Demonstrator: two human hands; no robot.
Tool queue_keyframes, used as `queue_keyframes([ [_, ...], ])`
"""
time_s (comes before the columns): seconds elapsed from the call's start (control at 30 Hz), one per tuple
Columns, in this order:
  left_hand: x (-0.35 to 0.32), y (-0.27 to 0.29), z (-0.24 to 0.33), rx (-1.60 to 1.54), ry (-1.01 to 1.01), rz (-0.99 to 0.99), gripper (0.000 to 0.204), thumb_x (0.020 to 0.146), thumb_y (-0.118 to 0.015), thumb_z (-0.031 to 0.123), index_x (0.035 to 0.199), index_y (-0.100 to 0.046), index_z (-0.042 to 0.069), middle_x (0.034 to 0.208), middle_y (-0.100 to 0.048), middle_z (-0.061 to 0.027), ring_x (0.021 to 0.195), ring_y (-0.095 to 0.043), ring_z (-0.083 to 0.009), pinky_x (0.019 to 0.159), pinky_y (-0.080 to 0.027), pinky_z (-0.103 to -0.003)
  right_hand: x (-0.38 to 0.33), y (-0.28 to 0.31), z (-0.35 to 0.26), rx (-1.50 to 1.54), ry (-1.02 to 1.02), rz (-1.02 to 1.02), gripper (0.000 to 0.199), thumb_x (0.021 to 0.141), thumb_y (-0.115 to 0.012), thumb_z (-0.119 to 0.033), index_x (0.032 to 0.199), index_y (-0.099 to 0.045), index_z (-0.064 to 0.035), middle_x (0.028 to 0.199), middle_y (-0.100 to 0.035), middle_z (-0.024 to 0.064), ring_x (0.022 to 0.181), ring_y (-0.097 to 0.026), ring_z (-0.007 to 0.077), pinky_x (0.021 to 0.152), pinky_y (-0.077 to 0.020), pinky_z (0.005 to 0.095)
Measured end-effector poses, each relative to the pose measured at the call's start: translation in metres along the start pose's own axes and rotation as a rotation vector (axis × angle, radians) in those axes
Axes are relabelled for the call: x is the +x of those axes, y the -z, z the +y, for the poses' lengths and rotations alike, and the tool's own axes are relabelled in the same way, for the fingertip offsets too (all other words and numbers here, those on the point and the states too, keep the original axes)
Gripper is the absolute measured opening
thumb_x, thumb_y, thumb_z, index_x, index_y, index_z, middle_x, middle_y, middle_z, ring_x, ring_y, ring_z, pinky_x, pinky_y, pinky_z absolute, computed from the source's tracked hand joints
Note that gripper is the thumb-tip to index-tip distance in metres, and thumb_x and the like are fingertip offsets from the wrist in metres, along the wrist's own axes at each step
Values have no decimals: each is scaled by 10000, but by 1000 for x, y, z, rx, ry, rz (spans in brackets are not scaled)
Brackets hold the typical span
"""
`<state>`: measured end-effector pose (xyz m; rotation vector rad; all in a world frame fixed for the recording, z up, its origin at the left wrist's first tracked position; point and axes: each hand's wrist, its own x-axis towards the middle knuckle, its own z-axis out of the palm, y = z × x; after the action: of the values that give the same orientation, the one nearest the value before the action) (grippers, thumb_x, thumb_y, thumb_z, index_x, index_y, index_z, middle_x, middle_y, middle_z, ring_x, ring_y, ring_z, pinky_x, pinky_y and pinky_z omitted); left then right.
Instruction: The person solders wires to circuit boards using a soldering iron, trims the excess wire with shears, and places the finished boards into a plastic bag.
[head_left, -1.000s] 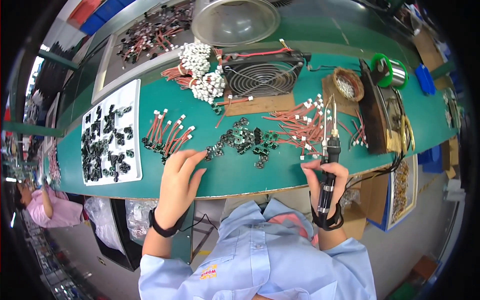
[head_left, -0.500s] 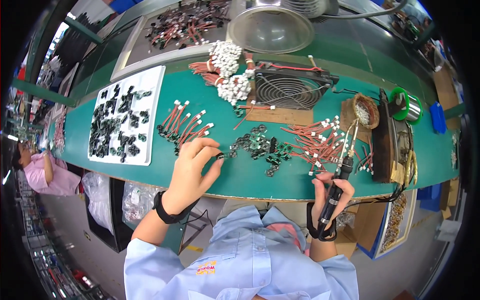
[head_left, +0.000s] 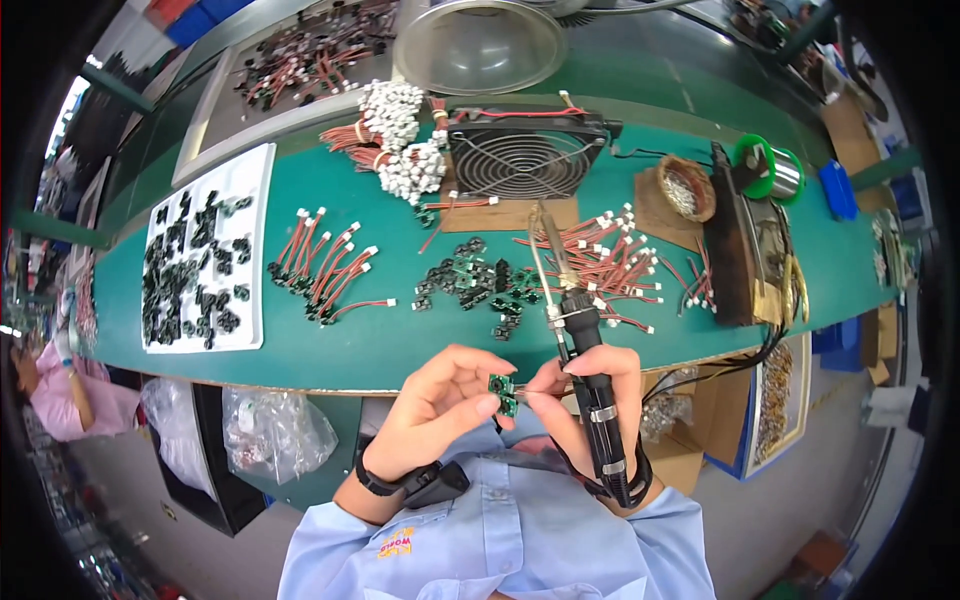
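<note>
**Head view: board pinched in your left hand, iron in your right**

Head view puts both of your hands just below the near edge of the bench (head_left: 300,365), close to your chest.

At 9 o'clock from your hands lies a white tray (head_left: 205,255) covered with small black parts. Just right of it, a fan of red leads (head_left: 330,270) with white plugs rests on the green top.

Your left hand (head_left: 440,400) is curled narrow, thumb and forefinger pinching a small green board (head_left: 503,390). The board is off the bench, held in the air between your two hands, at about 6 o'clock from the pile of boards (head_left: 475,285) on the bench.

Your right hand (head_left: 590,395) is wrapped around the black grip of an iron (head_left: 585,350), its fingertips meeting the left hand's at the board, where a thin wire shows between them. The iron's metal shaft points toward 12 o'clock, its tip above the bench near the fan (head_left: 525,155). Whether the wire touches the board, you cannot tell from here.

At 1 o'clock from your right hand a loose heap of wires (head_left: 615,255) lies, and farther right sit a brown bowl (head_left: 685,185) and a green spool (head_left: 760,165).
</note>
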<state>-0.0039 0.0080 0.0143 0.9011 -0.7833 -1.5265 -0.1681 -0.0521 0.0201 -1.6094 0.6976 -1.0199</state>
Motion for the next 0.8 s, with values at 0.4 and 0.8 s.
queue_keyframes([
  [0.4, -6, 7, -3, 25, 32, 26, 242, 882, -549, 176, 1033, -467, 6, 909, -569, -120, 812, -565, -188, 733, -445, -297, 4, -3, -9, 301, -219, -81, 437, 769, -623, 52, 1071, -333, -77, 809, -559, 126, 697, -577, 139, 540, -522, 264],
  [0.8, -4, 10, -5, -181, -70, -153, 182, 906, -485, 85, 1050, -464, -25, 1015, -530, -128, 902, -549, -200, 782, -460, -340, 8, -3, -13, 327, -237, -157, 429, 783, -614, 44, 1072, -323, -79, 799, -563, 135, 660, -577, 137, 535, -491, 247],
])
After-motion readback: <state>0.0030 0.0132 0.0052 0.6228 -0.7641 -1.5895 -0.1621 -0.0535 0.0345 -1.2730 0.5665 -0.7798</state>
